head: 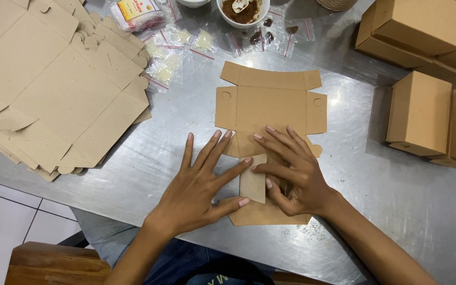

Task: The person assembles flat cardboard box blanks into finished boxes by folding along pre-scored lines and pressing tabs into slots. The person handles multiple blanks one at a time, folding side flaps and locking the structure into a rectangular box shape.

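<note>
Both hands, left hand (pixel 199 184) and right hand (pixel 294 171), are pressed flat with fingers spread, holding nothing, on the unfolded cardboard box blank (pixel 270 108) at the steel counter (pixel 186 132) centre; the small upturned flap (pixel 253 184) between them is best creased with firm, even pressure along the score line.

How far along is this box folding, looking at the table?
Done: folded boxes stand at the right. In hand: both hands, left and right, press a flap on one flat box blank, still mostly unfolded. Left: a stack of flat blanks waits on the steel table.
</note>
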